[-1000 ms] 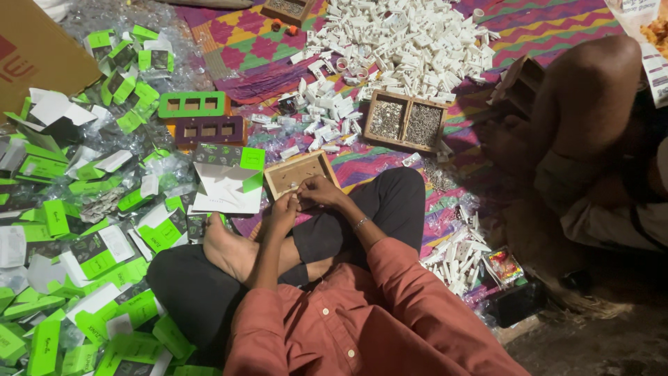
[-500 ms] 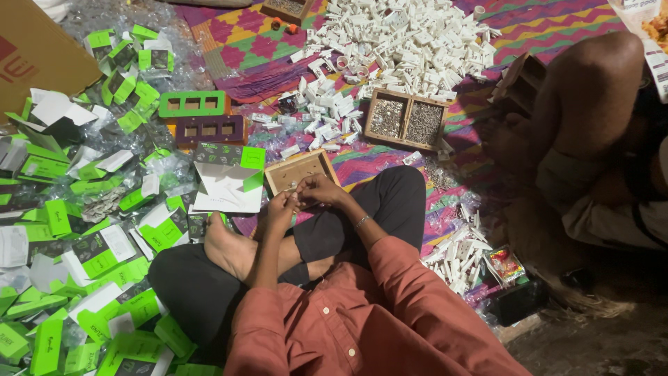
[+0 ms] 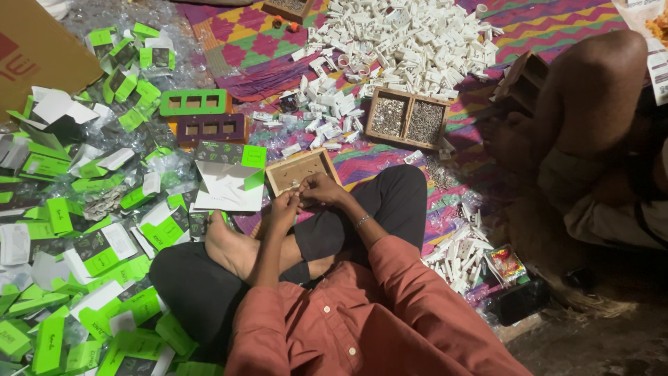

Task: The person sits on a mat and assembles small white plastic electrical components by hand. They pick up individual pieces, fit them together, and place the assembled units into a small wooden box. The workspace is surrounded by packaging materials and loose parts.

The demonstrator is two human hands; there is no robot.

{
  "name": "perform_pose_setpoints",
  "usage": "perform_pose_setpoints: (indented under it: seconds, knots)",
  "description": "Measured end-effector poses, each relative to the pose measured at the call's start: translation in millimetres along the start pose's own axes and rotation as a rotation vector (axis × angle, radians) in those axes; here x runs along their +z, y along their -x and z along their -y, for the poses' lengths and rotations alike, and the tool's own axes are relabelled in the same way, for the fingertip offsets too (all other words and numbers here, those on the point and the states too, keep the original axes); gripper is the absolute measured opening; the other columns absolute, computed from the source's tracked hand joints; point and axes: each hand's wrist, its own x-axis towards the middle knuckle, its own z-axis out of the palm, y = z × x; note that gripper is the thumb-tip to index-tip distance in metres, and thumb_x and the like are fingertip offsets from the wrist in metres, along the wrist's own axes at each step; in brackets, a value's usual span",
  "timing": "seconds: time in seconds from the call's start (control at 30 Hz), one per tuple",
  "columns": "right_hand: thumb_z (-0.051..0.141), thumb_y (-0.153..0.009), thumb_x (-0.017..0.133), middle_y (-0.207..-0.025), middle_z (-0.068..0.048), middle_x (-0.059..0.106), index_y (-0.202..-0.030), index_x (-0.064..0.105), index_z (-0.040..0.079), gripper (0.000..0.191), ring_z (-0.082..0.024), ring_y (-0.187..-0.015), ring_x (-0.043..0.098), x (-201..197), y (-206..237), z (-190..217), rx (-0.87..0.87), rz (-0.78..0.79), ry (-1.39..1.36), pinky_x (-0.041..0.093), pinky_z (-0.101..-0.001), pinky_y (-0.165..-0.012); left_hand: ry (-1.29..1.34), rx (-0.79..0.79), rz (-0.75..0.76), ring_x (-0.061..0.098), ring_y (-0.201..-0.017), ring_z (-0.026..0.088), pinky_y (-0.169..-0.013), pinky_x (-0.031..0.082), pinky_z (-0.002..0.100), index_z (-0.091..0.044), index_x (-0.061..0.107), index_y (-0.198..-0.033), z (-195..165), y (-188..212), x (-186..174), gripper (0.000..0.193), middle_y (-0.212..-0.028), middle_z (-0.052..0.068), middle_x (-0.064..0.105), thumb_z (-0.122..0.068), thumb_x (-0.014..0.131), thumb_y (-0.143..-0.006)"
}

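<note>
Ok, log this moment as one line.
left hand: fingertips meeting right's | right hand: at small wooden tray edge | item between fingers: too small to tell

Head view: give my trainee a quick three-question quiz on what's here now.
1. True or false: both hands meet at the small wooden tray.
2. What fills the two-compartment box: A small metal parts, B green cartons, C cloth?
3. Which side of the person holds the green cartons?

Key:
1. True; left hand and right hand are together at its near edge.
2. A.
3. Their left.
</note>
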Motion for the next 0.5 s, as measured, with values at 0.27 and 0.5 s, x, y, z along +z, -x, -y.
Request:
perform_pose_setpoints:
  seconds: [0.27, 0.5]
  knots:
    - [0.009, -0.083, 0.078, -0.075, -0.004, 0.070, -0.088, 0.069, 0.000, 0.014, -0.008, -0.062, 0.062, -3, 2, 2, 0.016, -0.014, 0.074, 0.046, -0.0225, -0.049, 0.021, 0.070, -0.004, 0.070, -0.070, 0.012, -0.060, 0.054, 0.026, 0.005, 0.066, -0.104, -2, -4, 2, 0.012, -0.085, 0.008, 0.072, -0.004, 0.063, -0.098]
    - [0.013, -0.085, 0.078, -0.076, -0.001, 0.069, -0.091, 0.074, -0.001, 0.016, -0.008, -0.064, 0.060, -12, 2, 5, -0.013, -0.057, 0.151, 0.047, -0.0252, -0.055, -0.063, 0.031, -0.059, 0.064, -0.065, 0.012, -0.058, 0.053, 0.027, 0.002, 0.069, -0.099, -4, -8, 10, 0.026, -0.076, 0.007, 0.069, -0.021, 0.058, -0.105]
